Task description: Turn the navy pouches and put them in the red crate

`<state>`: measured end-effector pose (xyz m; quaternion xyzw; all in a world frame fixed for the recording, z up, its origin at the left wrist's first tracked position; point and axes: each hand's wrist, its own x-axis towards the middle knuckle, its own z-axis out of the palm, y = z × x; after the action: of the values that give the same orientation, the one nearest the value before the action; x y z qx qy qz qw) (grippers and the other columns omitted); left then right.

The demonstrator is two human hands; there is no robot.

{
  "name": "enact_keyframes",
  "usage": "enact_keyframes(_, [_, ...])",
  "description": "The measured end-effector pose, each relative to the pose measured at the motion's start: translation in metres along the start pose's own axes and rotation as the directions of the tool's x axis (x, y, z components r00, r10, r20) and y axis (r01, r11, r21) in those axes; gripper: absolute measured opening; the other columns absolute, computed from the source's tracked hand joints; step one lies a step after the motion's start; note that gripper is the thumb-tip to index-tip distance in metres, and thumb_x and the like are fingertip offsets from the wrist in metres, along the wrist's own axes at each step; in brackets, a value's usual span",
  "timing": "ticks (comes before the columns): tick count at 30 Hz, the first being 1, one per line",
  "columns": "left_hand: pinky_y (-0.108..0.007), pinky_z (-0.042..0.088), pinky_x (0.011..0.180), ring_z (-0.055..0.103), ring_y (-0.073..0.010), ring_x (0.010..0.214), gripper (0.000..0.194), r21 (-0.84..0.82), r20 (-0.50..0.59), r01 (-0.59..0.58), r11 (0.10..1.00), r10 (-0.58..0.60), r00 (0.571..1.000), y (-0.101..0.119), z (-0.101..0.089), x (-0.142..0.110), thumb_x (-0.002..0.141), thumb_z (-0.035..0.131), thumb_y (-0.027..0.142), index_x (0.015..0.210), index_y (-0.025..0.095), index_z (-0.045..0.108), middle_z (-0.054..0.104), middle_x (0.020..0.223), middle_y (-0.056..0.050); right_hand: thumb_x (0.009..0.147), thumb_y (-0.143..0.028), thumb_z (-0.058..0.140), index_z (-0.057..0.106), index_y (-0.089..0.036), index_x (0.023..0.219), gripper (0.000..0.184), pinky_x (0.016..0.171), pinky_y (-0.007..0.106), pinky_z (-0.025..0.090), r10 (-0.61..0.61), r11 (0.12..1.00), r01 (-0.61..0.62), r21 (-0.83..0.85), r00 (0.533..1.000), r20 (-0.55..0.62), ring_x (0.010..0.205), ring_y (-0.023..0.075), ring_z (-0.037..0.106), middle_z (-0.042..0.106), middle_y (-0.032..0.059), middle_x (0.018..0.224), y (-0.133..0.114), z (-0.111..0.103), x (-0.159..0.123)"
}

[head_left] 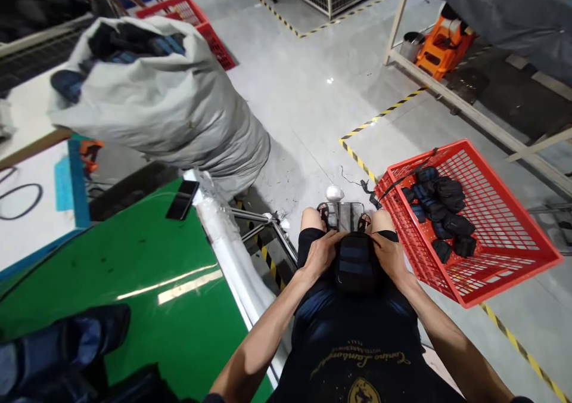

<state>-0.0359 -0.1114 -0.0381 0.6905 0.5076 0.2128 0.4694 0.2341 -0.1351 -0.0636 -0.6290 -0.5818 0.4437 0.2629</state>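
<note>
A small black pouch (356, 263) with dark blue bands across its face lies over my lap. My left hand (322, 253) is closed on its left side near the top edge. On the opposite side, my right hand (389, 255) grips the pouch's upper right edge, its fingertips partly hidden. To my right, a red plastic basket (504, 272) stands on the floor. Several similar black and blue pouches (440, 203) are heaped inside it.
At my left is a green tabletop (165, 260) with a black phone (182, 200) and dark pouches (67, 343). A stuffed white sack (179, 105) stands beyond it. Another red basket (217, 45) is behind the sack. An orange plastic stool (442, 48) sits under the rack at right.
</note>
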Motion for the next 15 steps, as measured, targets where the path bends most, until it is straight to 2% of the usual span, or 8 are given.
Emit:
enact_keyframes(3, [-0.029,0.053,0.092,0.069,-0.0205,0.104,0.049,-0.111,-0.064,0.033,0.993,-0.041,0.997,0.000,0.003,-0.003,0.096,0.053,0.011,0.131,0.027,0.084,0.072,0.109,-0.006,0.106,-0.039,0.055,0.082,-0.037,0.130,0.036,0.107,0.042,0.053,-0.042,0.998,0.041,0.042,0.998,0.046,0.117,0.0284,0.074,0.082,0.0016,0.127,-0.006,-0.008,-0.004])
enact_keyframes(4, [-0.030,0.053,0.093,0.068,-0.0210,0.104,0.045,-0.164,-0.080,0.044,0.985,-0.058,0.995,0.000,0.004,-0.004,0.095,0.057,0.013,0.126,0.026,0.086,0.071,0.108,-0.006,0.108,-0.043,0.056,0.081,-0.038,0.136,0.037,0.110,0.043,0.053,-0.049,0.995,0.045,0.084,0.997,0.056,0.121,0.0282,0.073,0.081,0.0015,0.131,-0.009,-0.011,-0.005])
enact_keyframes(6, [-0.031,0.052,0.093,0.067,-0.0216,0.103,0.036,-0.275,-0.112,0.065,0.959,-0.099,0.989,-0.001,0.007,-0.006,0.092,0.062,0.015,0.115,0.024,0.089,0.070,0.106,-0.007,0.111,-0.053,0.057,0.079,-0.035,0.140,0.041,0.101,0.041,0.057,-0.021,0.982,0.012,0.188,0.999,0.046,0.111,0.0273,0.073,0.080,0.0045,0.125,-0.019,-0.019,-0.010])
enact_keyframes(8, [-0.031,0.051,0.092,0.066,-0.0214,0.100,0.030,-0.369,-0.135,0.081,0.926,-0.140,0.981,-0.002,0.010,-0.007,0.087,0.065,0.015,0.104,0.023,0.089,0.069,0.103,-0.006,0.111,-0.064,0.054,0.082,-0.030,0.133,0.049,0.083,0.038,0.058,0.023,0.967,-0.036,0.251,0.998,0.055,0.095,0.0253,0.069,0.077,0.0073,0.113,-0.029,-0.025,-0.014])
enact_keyframes(10, [-0.032,0.050,0.090,0.064,-0.0212,0.097,0.025,-0.438,-0.141,0.093,0.894,-0.171,0.975,-0.003,0.013,-0.008,0.081,0.068,0.014,0.094,0.022,0.088,0.067,0.100,-0.006,0.107,-0.071,0.059,0.084,-0.026,0.124,0.054,0.074,0.036,0.056,0.045,0.968,-0.069,0.241,0.994,0.103,0.088,0.0235,0.064,0.074,0.0083,0.108,-0.038,-0.026,-0.015])
enact_keyframes(13, [-0.034,0.051,0.092,0.064,-0.0218,0.097,0.020,-0.509,-0.125,0.087,0.856,-0.174,0.977,-0.003,0.017,-0.008,0.073,0.069,0.014,0.083,0.021,0.084,0.067,0.102,-0.006,0.095,-0.073,0.074,0.078,-0.025,0.134,0.062,0.074,0.037,0.056,0.073,0.983,-0.088,0.159,0.992,0.101,0.086,0.0230,0.064,0.074,0.0089,0.111,-0.043,-0.019,-0.014])
enact_keyframes(15, [-0.038,0.052,0.096,0.065,-0.0240,0.100,0.018,-0.561,-0.106,0.070,0.825,-0.156,0.982,-0.004,0.020,-0.009,0.069,0.069,0.014,0.079,0.021,0.083,0.069,0.105,-0.008,0.092,-0.074,0.074,0.075,-0.026,0.138,0.066,0.082,0.041,0.061,0.052,0.992,-0.062,0.110,0.995,0.084,0.096,0.0273,0.070,0.076,0.0112,0.121,-0.039,-0.014,-0.015])
